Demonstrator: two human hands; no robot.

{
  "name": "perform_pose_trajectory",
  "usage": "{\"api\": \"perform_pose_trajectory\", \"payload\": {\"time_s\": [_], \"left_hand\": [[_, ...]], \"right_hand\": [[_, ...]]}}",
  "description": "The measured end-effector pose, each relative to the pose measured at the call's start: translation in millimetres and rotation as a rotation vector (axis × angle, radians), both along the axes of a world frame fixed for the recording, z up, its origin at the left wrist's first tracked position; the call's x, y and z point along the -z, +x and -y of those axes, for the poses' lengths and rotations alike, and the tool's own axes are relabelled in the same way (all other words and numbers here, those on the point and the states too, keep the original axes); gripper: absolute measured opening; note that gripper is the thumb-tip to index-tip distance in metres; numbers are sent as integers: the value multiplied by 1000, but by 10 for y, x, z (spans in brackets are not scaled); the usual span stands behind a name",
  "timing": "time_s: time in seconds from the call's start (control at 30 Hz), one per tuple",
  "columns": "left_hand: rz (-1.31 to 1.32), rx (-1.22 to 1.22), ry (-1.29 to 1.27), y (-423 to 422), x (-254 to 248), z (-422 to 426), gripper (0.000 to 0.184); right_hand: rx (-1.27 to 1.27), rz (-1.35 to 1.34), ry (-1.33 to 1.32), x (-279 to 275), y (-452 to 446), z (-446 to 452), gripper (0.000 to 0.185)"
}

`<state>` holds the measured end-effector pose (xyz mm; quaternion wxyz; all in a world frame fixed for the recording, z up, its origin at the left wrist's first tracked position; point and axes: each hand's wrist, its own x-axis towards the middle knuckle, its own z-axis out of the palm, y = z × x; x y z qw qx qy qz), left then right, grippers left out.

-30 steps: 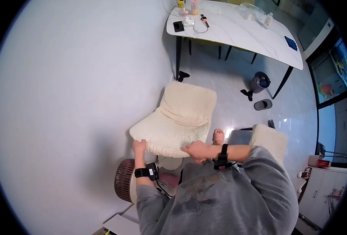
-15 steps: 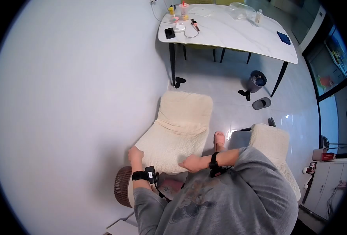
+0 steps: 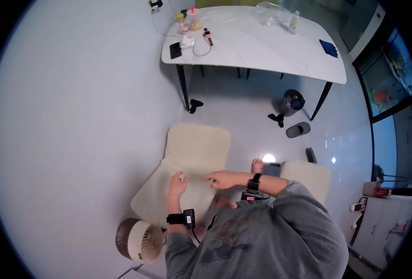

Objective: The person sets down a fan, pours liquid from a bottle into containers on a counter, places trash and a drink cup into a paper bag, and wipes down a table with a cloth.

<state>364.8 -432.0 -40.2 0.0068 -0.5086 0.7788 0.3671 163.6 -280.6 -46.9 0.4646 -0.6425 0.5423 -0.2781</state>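
Beside the wall (image 3: 75,116), just short of the white surface (image 3: 262,53), stands a chair (image 3: 199,142) in a cream cover (image 3: 155,193), and the person's arms reach out over its seat. The left hand (image 3: 178,184) is above the middle of the seat, its fingers loosely bent and parted, gripping nothing. The right hand (image 3: 222,179) is by the seat's right edge, forefinger reaching out, the fingers slack and free of the cloth; whether they brush it I can't tell. From where I stand, the step in hand looks like settling the cover, which lies over back and seat with a faint crease where they meet. I'd judge the next move calls for flat, light palms along that crease, so the cloth isn't dragged askew.
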Motion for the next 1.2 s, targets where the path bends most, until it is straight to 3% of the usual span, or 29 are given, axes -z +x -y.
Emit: {"api": "perform_pose_trajectory", "payload": {"time_s": [0.03,0.2,0.3,0.6,0.8,0.93,1.03,1.2], "left_hand": [[-24,4,56,-286,-62,-104,53],[-117,50,149,-1338,130,-288,50],[-178,74,72,-1733,115,-341,48],[-292,45,16,-2548,-298,59,43],[-455,-124,20,-2981,-190,609,40],[-439,-201,63,-3173,248,1131,39],[-446,-216,87,-3271,346,1408,38],[-426,-284,63,-3164,144,1718,38]], "right_hand": [[-4,-6,6,-8,-324,-79,46],[494,132,127,-14,-1677,-509,44],[643,143,79,-49,-2219,-614,42],[830,-161,-218,-451,-3323,60,39],[729,-353,-412,-534,-3977,1056,35],[676,-412,-294,-383,-4297,1754,31],[571,-629,-256,-210,-4494,2232,35],[340,-698,269,-200,-4533,2594,53]]}}
